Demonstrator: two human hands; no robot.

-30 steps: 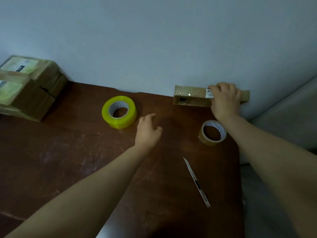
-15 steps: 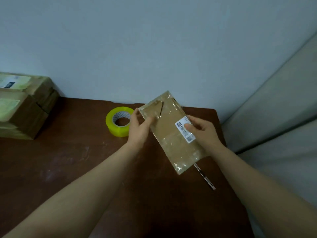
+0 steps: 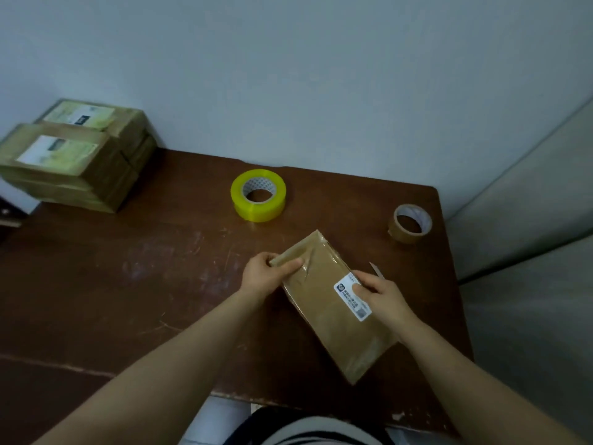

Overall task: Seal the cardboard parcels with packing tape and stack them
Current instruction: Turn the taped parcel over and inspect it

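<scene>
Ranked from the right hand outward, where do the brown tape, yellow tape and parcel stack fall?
From the right hand, holding the parcel:
1. brown tape, just beyond, right edge.
2. yellow tape, centre back.
3. parcel stack, far left corner.

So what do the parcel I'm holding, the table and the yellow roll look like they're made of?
The parcel: brown cardboard, seemingly wrapped in glossy clear tape; wrinkled sheen at its far end.
The table: dark wood or veneer, matte; pale scratches and a chipped front edge.
The yellow roll: glossy translucent plastic tape, probably on a card core, white with print.
</scene>
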